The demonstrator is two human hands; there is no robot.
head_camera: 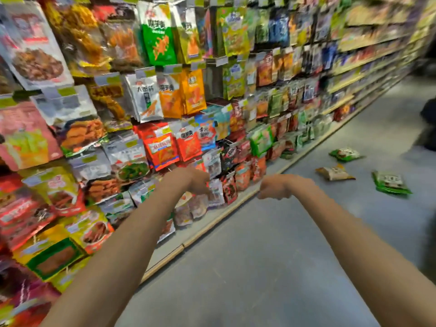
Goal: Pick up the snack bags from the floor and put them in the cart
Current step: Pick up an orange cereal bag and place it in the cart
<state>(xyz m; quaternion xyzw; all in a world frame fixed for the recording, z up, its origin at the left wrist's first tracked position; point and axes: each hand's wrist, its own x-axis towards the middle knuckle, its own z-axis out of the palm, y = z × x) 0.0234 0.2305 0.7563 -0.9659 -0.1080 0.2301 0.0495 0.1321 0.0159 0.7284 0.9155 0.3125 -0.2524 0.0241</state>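
Observation:
Three snack bags lie on the grey floor at the right: a green bag farthest off, a tan bag just in front of it, and another green bag to their right. Both my arms stretch forward with the wrists bent down. My left hand hangs in front of the low hanging packets on the shelf, fingers drooping and holding nothing. My right hand hangs over the floor near the shelf base, fingers loosely curled and empty. Both hands are well short of the bags. No cart is in view.
A long shelf wall packed with hanging snack packets runs along the left into the distance. The aisle floor stretches ahead. A dark blurred shape stands at the right edge beyond the bags.

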